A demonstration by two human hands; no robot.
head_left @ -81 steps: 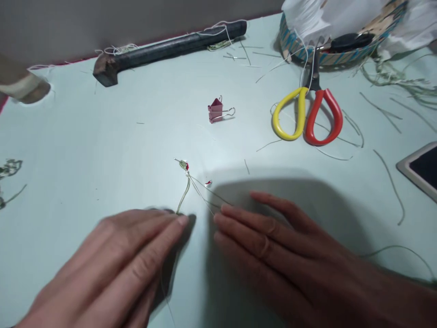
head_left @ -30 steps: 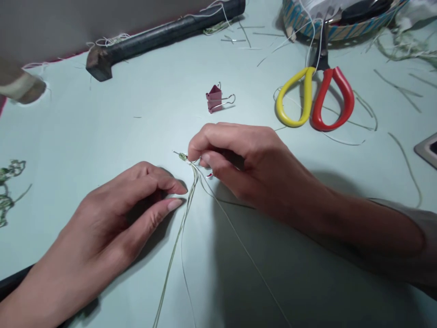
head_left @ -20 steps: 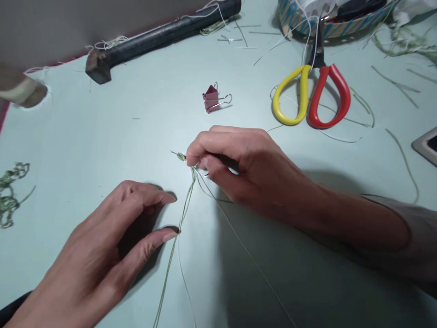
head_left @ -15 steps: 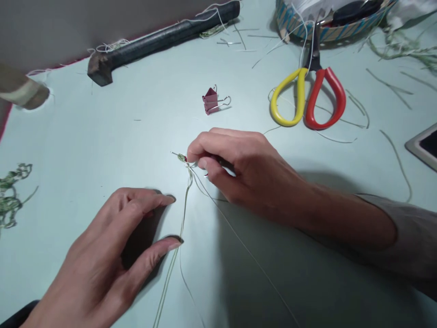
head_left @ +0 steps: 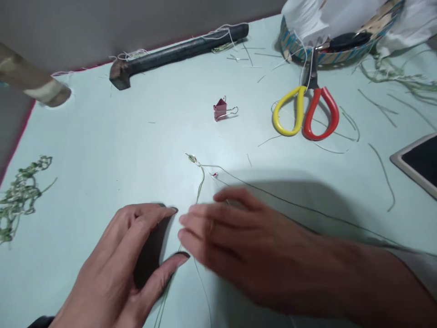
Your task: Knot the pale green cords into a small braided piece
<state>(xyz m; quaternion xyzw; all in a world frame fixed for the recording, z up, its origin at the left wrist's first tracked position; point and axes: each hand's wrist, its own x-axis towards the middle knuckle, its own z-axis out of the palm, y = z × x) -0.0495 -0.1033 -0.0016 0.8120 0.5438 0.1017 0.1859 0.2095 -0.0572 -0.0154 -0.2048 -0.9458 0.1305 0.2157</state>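
Observation:
A small knotted green piece (head_left: pixel 192 158) lies on the pale table, a thin pointed end sticking out at its upper left. Green cords (head_left: pixel 201 180) run from it toward me, and a longer dark cord (head_left: pixel 273 196) stretches off to the right. My left hand (head_left: pixel 116 264) rests on the table with thumb and fingers apart, its thumb tip at the cords. Slightly blurred, my right hand (head_left: pixel 246 241) reaches across the cords, fingers stretched toward my left hand and nothing visible in them. A tiny red-and-white bit (head_left: pixel 214 175) sits just above it.
A binder clip (head_left: pixel 221 110) stands beyond the knotted piece. Scissors (head_left: pixel 307 111) with yellow and red handles lie against a basket (head_left: pixel 287 45). A dark metal bar (head_left: pixel 184 54) lies along the back edge. Knotted green cord (head_left: pixel 25 193) is at left, a phone-like device (head_left: pixel 418 159) at right.
My right hand has left the knotted piece and come down toward my left hand, its fingers now stretched out. The long cord now extends to the right. The view has shifted slightly.

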